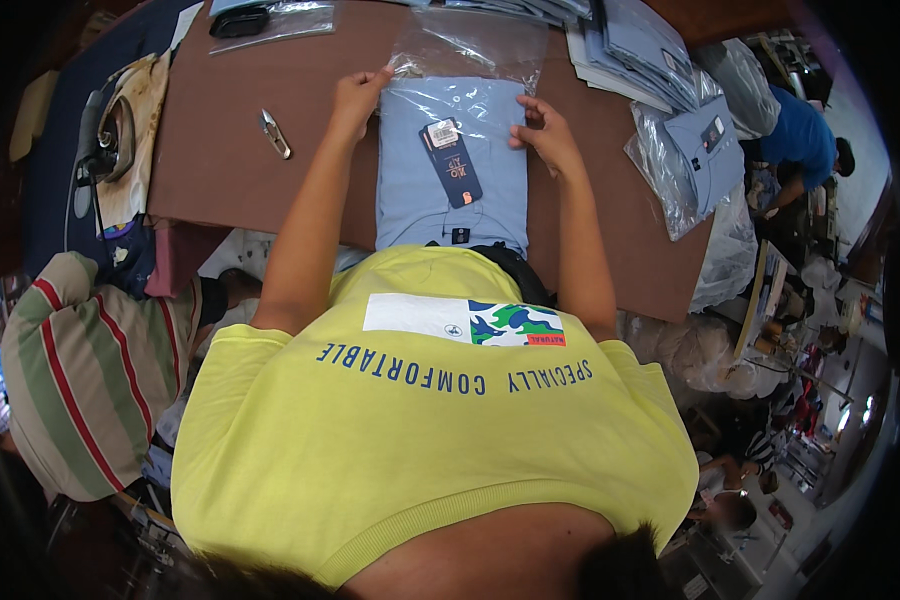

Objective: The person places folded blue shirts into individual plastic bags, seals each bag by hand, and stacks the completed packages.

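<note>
A folded light-blue shirt (410, 160) lies in front of me on the brown table, with a dark hang tag (455, 170) on its front. A clear plastic bag (470, 45) covers the shirt's far part and reaches beyond it. At the bag's far left corner, my left hand (358, 102) is closed, its fingertips pinching the plastic edge. Beside the shirt's right edge is my right hand (550, 138), its thumb and forefinger apart and the fingertips against the bagged shirt's side. How far down the shirt the bag comes is hard to make out.
Thread snips (275, 134) lie left of my left arm. An iron (118, 140) rests on a scorched cloth at the far left. Folded blue shirts (635, 50) are stacked at the far right, near a bagged shirt (698, 150). A person in striped clothing (100, 370) is at left.
</note>
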`<state>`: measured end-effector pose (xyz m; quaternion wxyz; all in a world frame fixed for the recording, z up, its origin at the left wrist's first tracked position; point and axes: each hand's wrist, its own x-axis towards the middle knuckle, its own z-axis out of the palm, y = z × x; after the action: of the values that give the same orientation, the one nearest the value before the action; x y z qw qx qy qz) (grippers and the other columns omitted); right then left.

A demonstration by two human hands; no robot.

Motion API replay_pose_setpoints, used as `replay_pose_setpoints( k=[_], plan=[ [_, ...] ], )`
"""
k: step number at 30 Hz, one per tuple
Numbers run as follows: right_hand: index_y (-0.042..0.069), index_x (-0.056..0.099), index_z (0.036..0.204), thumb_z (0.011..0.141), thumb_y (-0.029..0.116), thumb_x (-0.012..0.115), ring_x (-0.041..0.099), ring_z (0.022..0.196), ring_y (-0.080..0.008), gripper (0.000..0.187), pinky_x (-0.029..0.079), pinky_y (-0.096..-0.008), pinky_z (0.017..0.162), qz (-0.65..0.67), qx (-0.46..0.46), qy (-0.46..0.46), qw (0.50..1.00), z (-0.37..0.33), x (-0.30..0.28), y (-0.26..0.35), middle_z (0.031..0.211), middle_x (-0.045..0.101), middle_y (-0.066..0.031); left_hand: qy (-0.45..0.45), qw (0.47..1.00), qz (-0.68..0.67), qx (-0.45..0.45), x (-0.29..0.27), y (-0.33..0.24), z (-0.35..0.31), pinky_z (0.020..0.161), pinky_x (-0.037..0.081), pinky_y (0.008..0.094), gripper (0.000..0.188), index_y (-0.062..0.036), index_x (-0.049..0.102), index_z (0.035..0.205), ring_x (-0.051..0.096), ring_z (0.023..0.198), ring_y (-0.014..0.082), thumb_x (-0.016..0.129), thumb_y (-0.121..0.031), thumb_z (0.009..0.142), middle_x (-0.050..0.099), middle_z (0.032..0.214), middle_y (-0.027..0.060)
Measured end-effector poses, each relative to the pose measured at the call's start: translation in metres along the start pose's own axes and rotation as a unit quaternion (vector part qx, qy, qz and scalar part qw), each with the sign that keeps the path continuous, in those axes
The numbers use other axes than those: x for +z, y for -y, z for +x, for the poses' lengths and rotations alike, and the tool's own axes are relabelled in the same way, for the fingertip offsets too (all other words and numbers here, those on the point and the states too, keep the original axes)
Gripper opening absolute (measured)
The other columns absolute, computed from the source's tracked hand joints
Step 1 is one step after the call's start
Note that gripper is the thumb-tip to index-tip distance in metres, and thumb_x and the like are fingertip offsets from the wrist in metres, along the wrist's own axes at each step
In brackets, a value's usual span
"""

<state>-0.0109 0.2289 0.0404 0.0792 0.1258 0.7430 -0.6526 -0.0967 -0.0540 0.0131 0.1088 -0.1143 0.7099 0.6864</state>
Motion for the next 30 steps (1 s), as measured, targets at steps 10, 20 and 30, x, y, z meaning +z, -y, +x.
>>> replay_pose_setpoints(
  k=[10, 20, 30],
  plan=[
    [-0.002, 0.049, 0.126, 0.073, -0.005, 0.065, 0.065, 0.069, -0.0180, 0.056, 0.051, -0.0237, 0.066, -0.010, 0.002, -0.001, 1.000, 0.003, 0.003, 0.000, 0.121, 0.046, -0.0243, -0.003, 0.985, -0.117, -0.129, -0.007, 0.012, 0.025, 0.058, 0.045, 0.0236, 0.015, -0.0070, 0.064, 0.089, 0.056, 0.067, 0.0097, 0.068, -0.020, 0.083, 0.061, 0.078, 0.0004],
    [-0.001, 0.049, 0.127, 0.074, -0.005, 0.066, 0.063, 0.075, -0.0171, 0.056, 0.051, -0.0236, 0.069, 0.053, 0.015, 0.031, 0.998, 0.000, -0.003, 0.000, 0.116, 0.049, -0.0189, 0.059, 0.894, -0.373, -0.242, -0.031, 0.028, 0.013, 0.068, 0.054, 0.0275, 0.020, -0.0054, 0.056, 0.105, 0.061, 0.077, 0.0138, 0.061, -0.004, 0.086, 0.063, 0.090, 0.0055],
    [-0.001, 0.050, 0.126, 0.079, -0.005, 0.064, 0.055, 0.093, -0.0166, 0.049, 0.054, -0.0256, 0.075, 0.106, 0.054, 0.058, 0.991, -0.010, -0.017, -0.011, 0.116, 0.046, -0.0174, 0.033, 0.973, -0.171, -0.149, -0.030, 0.031, -0.044, 0.066, 0.055, 0.0238, 0.020, -0.0021, 0.052, 0.102, 0.061, 0.074, 0.0125, 0.062, -0.004, 0.085, 0.063, 0.091, 0.0084]
  ],
)
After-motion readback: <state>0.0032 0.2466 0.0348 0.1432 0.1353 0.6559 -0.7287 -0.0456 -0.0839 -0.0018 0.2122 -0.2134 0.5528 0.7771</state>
